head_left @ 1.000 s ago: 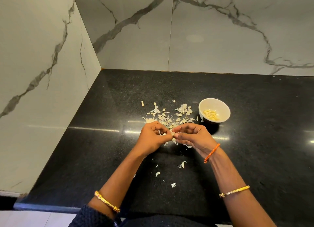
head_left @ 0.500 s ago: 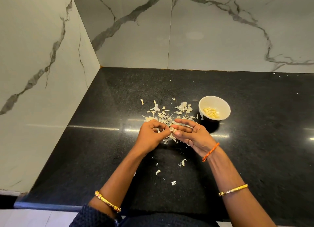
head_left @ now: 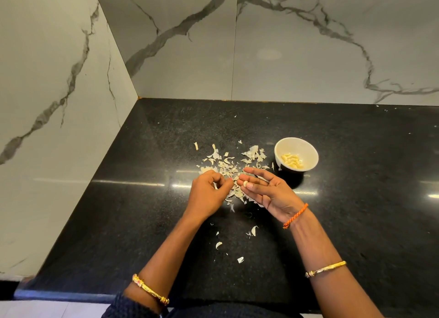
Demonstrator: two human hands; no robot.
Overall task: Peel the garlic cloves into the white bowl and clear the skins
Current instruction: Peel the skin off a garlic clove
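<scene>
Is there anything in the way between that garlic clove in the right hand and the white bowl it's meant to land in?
Nothing visible. The right hand pinches the garlic clove above the garlic skins. The white bowl sits just beyond and to the right, open-topped, with only bare black countertop and flat scraps between.

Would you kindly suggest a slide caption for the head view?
Right hand pinches a garlic clove beside the left hand, above scattered skins, near the white bowl.
</scene>
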